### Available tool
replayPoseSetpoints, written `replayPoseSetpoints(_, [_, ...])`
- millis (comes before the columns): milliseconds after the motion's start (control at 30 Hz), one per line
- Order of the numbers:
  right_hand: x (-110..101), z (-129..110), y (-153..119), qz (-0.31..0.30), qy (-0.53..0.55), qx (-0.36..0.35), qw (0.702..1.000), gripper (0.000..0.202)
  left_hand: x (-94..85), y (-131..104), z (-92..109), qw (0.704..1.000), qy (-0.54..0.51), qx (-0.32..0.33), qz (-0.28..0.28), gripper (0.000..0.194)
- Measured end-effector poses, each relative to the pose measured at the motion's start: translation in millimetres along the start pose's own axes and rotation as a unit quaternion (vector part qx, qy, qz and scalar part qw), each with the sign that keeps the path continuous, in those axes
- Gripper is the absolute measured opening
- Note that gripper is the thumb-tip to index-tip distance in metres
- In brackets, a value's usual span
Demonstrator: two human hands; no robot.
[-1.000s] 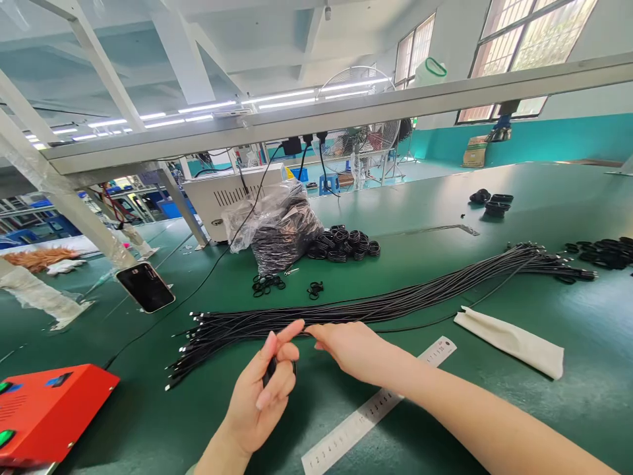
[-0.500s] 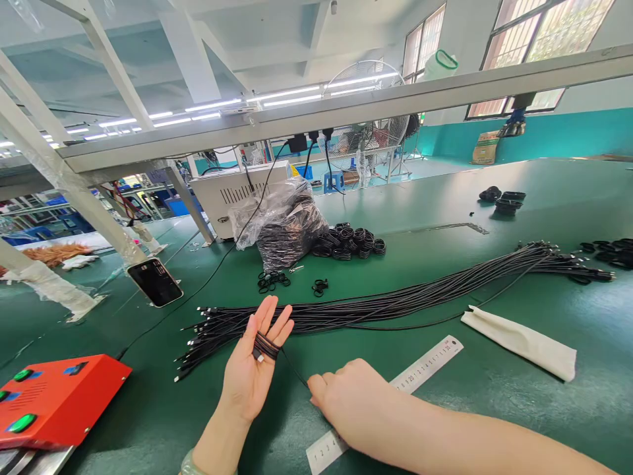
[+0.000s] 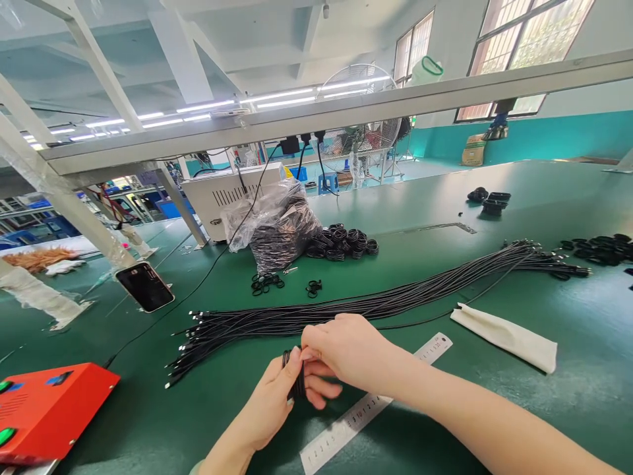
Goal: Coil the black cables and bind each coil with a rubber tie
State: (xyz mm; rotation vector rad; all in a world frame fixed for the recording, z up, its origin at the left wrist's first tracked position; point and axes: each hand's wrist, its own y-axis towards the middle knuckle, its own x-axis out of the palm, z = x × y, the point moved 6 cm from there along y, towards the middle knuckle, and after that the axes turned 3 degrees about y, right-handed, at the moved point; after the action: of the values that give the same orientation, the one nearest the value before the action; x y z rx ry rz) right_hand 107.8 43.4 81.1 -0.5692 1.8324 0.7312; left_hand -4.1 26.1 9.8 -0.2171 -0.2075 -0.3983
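Observation:
A thin black cable (image 3: 299, 388) is wound into a small coil around the fingers of my left hand (image 3: 270, 402), whose thumb presses against it. My right hand (image 3: 349, 349) meets the left thumb at the coil's top, its thumb and forefinger pinched on the cable; the pinched stretch is mostly hidden. Just behind both hands lies a long bundle of straight black cables (image 3: 395, 301) with metal plugs at both ends. Beneath my right forearm a steel ruler (image 3: 336, 435) rests diagonally on the green table (image 3: 469, 422).
Farther back are coiled cables (image 3: 346, 243), a plastic bag of cables (image 3: 279, 231) and loose black ties (image 3: 267, 284). A phone (image 3: 145, 287) leans by the rack post. A red box with green buttons (image 3: 64, 409) stands left, a folded off-white cloth (image 3: 504, 338) right. A rack beam (image 3: 316, 112) crosses overhead.
My right hand has moved up and left to the coil. My left hand has turned from palm-up with spread fingers to curled around the coil. The view has shifted slightly.

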Motion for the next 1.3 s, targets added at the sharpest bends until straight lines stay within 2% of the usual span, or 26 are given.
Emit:
replayPoseSetpoints(67, [4.8, 5.8, 3.4, 0.017, 0.044, 0.014, 0.999, 0.016, 0.6, -1.1, 2.3, 1.000, -0.015, -0.013, -0.008, 0.042])
replayPoseSetpoints(167, [14.5, 14.4, 6.2, 0.034, 0.166, 0.059, 0.984, 0.017, -1.8, -1.4, 5.6, 0.997, -0.073, -0.015, -0.010, 0.040])
replayPoseSetpoints(300, [27.2, 15.9, 3.4, 0.026, 0.371, 0.106, 0.922, 0.029, -7.3, 2.2, 11.9, 0.985, -0.170, 0.023, -0.017, 0.031])
replayPoseSetpoints(400, [38.0, 6.9, -2.6, -0.044, 0.495, 0.112, 0.860, 0.039, -10.0, 4.8, 13.3, 0.975, -0.218, 0.040, -0.014, 0.027])
replayPoseSetpoints(467, [48.9, -1.0, -6.7, -0.109, 0.535, 0.122, 0.829, 0.056, -10.4, 5.0, 12.1, 0.975, -0.220, 0.044, 0.002, 0.028])
replayPoseSetpoints(533, [60.0, -8.3, -7.8, -0.142, 0.567, 0.132, 0.800, 0.067, -9.9, 4.1, 8.7, 0.978, -0.206, 0.032, 0.030, 0.027])
replayPoseSetpoints(600, [67.8, -14.5, -4.6, -0.126, 0.618, 0.130, 0.765, 0.061, -8.5, 2.3, 4.8, 0.980, -0.192, 0.011, 0.058, 0.024])
replayPoseSetpoints(667, [70.9, -17.9, 0.1, -0.072, 0.674, 0.119, 0.726, 0.049, -6.1, 0.7, 2.6, 0.980, -0.184, -0.001, 0.070, 0.024])
replayPoseSetpoints(767, [71.9, -18.5, 2.6, -0.003, 0.728, 0.103, 0.677, 0.044, -1.7, -0.3, 1.8, 0.985, -0.166, -0.002, 0.052, 0.020])
replayPoseSetpoints(833, [74.4, -19.0, 0.9, -0.003, 0.734, 0.103, 0.671, 0.043, -0.3, -0.6, 1.8, 0.987, -0.157, 0.001, 0.031, 0.017])
replayPoseSetpoints(933, [81.9, -18.2, -3.5, -0.024, 0.717, 0.123, 0.685, 0.033, 0.5, -1.6, 3.0, 0.988, -0.156, -0.001, -0.012, 0.020])
replayPoseSetpoints(1033, [87.7, -15.6, -5.7, -0.014, 0.704, 0.140, 0.696, 0.023, 1.3, -4.1, 5.6, 0.989, -0.135, -0.011, -0.053, 0.024])
replayPoseSetpoints(1167, [90.0, -15.0, -4.0, -0.017, 0.683, 0.136, 0.718, 0.031, 3.6, -8.2, 11.1, 0.992, -0.091, 0.006, -0.083, 0.020])
replayPoseSetpoints(1300, [83.0, -18.8, -2.5, -0.012, 0.729, 0.090, 0.679, 0.043, 3.7, -9.0, 8.3, 0.994, -0.073, 0.013, -0.084, 0.019])
